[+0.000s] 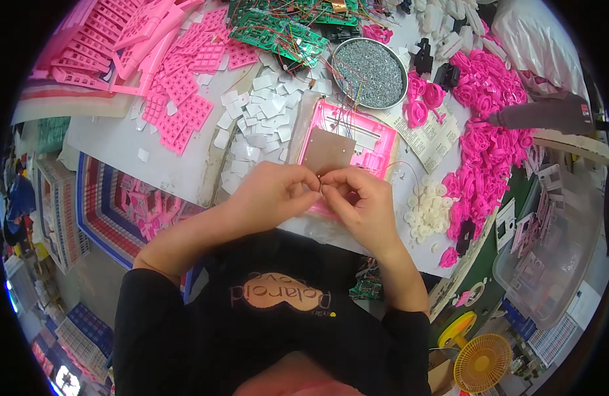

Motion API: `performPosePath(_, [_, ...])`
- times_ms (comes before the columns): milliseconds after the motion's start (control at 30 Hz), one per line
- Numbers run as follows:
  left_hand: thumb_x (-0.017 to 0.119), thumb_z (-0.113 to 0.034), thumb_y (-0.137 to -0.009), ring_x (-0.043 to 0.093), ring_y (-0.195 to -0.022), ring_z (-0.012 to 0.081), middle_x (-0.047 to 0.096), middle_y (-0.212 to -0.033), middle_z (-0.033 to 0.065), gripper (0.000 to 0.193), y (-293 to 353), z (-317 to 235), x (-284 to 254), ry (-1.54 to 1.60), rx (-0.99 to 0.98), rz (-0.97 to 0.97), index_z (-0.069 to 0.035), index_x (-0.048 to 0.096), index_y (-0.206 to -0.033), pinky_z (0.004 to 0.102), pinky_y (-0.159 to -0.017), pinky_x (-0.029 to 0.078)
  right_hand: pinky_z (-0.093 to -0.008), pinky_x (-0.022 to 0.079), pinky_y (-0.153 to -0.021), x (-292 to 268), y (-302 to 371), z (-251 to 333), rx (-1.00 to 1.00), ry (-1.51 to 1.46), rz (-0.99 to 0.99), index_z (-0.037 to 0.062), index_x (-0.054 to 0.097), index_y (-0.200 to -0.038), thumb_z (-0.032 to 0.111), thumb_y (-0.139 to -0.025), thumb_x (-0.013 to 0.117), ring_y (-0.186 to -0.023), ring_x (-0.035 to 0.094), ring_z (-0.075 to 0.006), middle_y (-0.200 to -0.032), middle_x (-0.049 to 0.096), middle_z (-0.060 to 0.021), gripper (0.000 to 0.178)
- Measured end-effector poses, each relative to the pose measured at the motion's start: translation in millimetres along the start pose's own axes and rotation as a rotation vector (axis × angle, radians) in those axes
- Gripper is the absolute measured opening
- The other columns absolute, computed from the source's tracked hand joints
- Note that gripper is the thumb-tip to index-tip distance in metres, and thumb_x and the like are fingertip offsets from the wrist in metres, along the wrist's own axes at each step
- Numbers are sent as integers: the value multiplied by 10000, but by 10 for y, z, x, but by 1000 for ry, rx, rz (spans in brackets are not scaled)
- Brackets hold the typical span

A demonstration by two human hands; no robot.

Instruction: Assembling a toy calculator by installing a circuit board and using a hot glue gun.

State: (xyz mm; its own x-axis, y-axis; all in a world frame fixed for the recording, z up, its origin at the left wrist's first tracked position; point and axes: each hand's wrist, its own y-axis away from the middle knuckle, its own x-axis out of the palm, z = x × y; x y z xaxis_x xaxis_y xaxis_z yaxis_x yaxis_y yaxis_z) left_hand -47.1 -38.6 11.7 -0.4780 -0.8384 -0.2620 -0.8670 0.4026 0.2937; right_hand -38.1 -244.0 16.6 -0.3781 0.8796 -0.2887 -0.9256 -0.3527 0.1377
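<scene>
My left hand (pixel 271 191) and my right hand (pixel 365 206) meet fingertip to fingertip over the near part of a pink plastic housing (pixel 388 142). Both are closed in a pinch on something tiny and dark, perhaps a wire end, too small to name. Just beyond the fingertips a flat brown board (pixel 329 150) lies in the housing. Thin wires run from the board's far side up toward green circuit boards (pixel 278 36). A thin red wire (pixel 405 163) curves out beside my right hand. My fingers hide the housing's near edge in part.
White square pieces (pixel 258 119) and pink keypad grids (pixel 185 112) lie left. A round tray of screws (pixel 369 72) stands beyond the housing. Rightward are white rings (pixel 429 211), a heap of pink parts (pixel 479 158) and a dark power screwdriver (pixel 545 114) jutting in.
</scene>
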Motion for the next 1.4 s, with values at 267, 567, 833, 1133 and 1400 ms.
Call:
performPosePath(267, [721,-143,-829,608,-493,254,575,-552,60,152,-2,83,242,-483,268,-264,-73,625,-924,367,-471,461,-264,544,-600,59,17,-72,42,-20,-40,-13,686,-961,9,-856,706,-688,677,-146,-826,681,-89,109])
performPosePath(567, [692,-122,-812,619,-528,306,577,-576,96,152,-56,128,260,-519,274,-295,-74,606,-928,417,-493,472,-256,534,-583,100,12,-95,23,6,-73,-18,683,-968,2,-850,702,-650,659,-124,-792,688,-92,121])
performPosePath(833, [700,-130,-803,566,-451,196,511,-507,34,174,-22,33,66,-369,205,-223,-89,632,-958,334,-461,422,-236,518,-579,56,0,-56,38,-21,-106,-9,680,-949,5,-852,711,-654,641,-91,-778,685,-56,103])
performPosePath(1133, [708,-123,-802,530,-431,176,495,-496,26,116,-33,36,129,-336,236,-246,-87,648,-894,316,-456,405,-240,514,-566,74,24,-92,43,-54,-103,9,625,-916,10,-845,725,-649,642,-95,-758,672,-47,123])
performPosePath(1400, [689,-89,-834,461,-430,128,468,-502,18,90,-46,73,156,-275,210,-236,-65,651,-912,290,-463,371,-248,514,-564,51,38,-75,-70,112,-122,9,637,-918,-1,-837,715,-664,648,-108,-868,679,-72,113])
